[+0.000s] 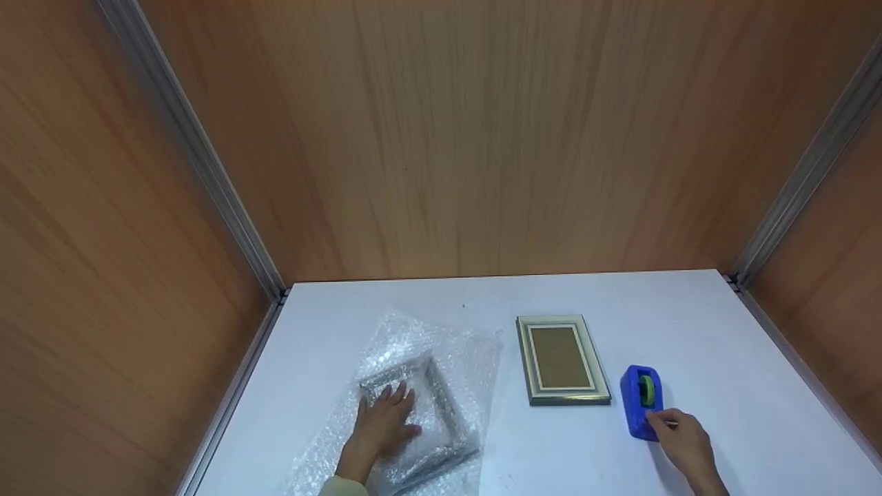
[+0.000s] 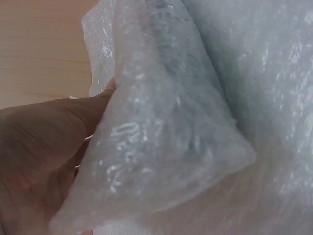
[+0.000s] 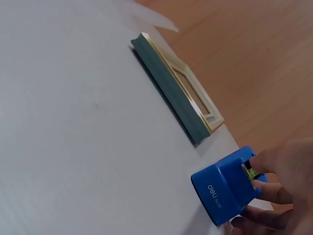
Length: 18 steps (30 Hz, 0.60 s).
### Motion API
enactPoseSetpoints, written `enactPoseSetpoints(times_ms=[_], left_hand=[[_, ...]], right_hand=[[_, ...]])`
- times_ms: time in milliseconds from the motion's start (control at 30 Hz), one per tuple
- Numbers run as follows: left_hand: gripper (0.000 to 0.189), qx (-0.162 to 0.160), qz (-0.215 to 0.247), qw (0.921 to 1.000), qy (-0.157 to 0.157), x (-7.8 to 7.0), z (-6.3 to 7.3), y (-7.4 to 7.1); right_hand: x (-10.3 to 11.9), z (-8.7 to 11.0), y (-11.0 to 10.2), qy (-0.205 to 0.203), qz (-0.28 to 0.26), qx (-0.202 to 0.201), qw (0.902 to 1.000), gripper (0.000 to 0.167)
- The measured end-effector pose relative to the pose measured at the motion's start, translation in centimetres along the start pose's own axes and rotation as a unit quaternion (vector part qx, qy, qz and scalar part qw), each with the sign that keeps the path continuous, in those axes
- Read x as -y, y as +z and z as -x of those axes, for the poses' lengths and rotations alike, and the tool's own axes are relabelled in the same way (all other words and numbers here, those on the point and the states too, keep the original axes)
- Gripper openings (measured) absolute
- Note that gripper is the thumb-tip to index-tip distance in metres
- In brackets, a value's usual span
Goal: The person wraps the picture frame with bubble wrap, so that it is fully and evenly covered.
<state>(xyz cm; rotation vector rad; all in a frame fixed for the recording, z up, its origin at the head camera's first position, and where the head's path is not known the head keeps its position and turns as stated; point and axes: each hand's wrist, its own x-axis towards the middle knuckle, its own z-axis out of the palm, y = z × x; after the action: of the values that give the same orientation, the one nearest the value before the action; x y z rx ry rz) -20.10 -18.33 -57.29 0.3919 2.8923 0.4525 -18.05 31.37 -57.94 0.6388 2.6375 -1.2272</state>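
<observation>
On the left of the table in the head view lies a picture frame (image 1: 448, 396) wrapped in bubble wrap (image 1: 413, 337). My left hand (image 1: 382, 424) rests on top of this bundle, its fingers spread over the plastic. The left wrist view has a fold of bubble wrap (image 2: 161, 127) filling most of it, the thumb along one side. At the right, my right hand (image 1: 683, 441) is at the front end of a blue tape dispenser (image 1: 632, 396). Thumb and forefinger pinch the end of the tape by the cutter; a green roll (image 1: 646, 390) sits in the dispenser.
A second picture frame (image 1: 561, 359), cream and gold with a brown centre, lies unwrapped between the bundle and the dispenser. Wood-grain panels (image 1: 482, 138) enclose the white table (image 1: 551, 455) at the back and both sides, with metal rails (image 1: 207, 151) at the corners.
</observation>
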Motion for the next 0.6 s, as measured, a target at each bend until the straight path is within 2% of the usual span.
enactPoseSetpoints(times_ms=[300, 600], left_hand=[[0.070, -0.004, -0.002, 0.9999, 0.009, -0.03, 0.11, -0.05], [0.070, -0.006, 0.001, 0.9999, 0.008, -0.05, 0.06, -0.11]], right_hand=[[0.33, -0.13, -0.48, 0.044, -0.076, 0.021, 0.9959, 0.047], [0.17, -0.45, -0.46, 0.074, -0.115, 0.028, 0.9902, 0.043]])
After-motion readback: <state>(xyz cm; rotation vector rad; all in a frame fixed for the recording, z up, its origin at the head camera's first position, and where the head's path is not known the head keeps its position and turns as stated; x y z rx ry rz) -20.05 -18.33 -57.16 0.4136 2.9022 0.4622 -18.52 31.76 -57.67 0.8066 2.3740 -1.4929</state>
